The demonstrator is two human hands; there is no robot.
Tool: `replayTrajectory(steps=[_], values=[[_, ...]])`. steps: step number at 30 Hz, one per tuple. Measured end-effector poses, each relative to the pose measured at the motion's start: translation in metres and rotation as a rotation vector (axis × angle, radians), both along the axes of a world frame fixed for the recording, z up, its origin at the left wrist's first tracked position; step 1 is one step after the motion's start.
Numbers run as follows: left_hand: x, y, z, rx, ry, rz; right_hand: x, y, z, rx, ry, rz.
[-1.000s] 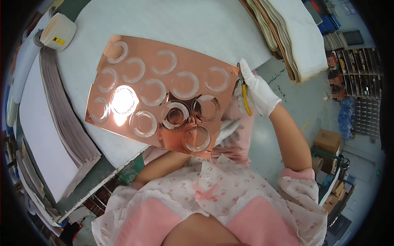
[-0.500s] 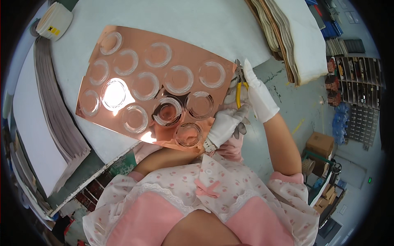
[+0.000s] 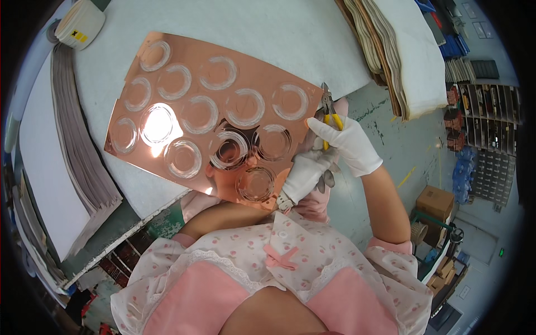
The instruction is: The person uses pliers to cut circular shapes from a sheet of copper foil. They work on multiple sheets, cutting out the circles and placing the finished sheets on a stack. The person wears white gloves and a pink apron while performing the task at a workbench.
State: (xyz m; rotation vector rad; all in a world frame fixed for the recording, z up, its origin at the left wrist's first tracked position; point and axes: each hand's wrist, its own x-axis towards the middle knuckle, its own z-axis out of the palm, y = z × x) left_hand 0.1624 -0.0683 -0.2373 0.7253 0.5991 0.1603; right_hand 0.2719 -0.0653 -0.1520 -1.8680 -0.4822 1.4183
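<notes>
A shiny copper-coloured sheet with several round ring marks is tilted up in front of me, reflecting a bright light. My gloved left hand grips its lower right edge; that forearm passes beneath the sheet, and some fingers are hidden. Beside the right edge, my gloved right hand is closed around yellow-handled cutting pliers, whose jaws point up near the sheet's right corner. One digit of this hand reaches left across the handles to the sheet's edge. Part of the grip on the handles is hidden.
The sheet is over a white-topped table. Thick paper-like stacks lie at the left and the upper right. A white tub stands at the upper left. Cardboard boxes and racks are at the right.
My right hand's fingers, stretched upward before, have come down and left over the pliers' handles to the sheet's edge. The sheet has shifted slightly.
</notes>
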Motion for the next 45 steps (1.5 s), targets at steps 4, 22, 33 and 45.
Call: replayTrajectory(steps=[4,22,33,45], values=[[-0.001,0.001,0.015,-0.047,0.013,0.028,0.000,0.000,-0.003,-0.005,-0.064,-0.003],[-0.042,0.042,0.015,-0.057,0.131,-0.022,0.016,0.009,-0.014,-0.164,-0.332,0.164],[-0.046,0.048,0.022,-0.043,0.080,0.015,0.008,0.009,-0.020,-0.167,-0.647,0.182],[-0.034,0.039,0.022,-0.004,0.020,0.085,0.028,0.002,-0.033,-0.026,-0.515,0.211]])
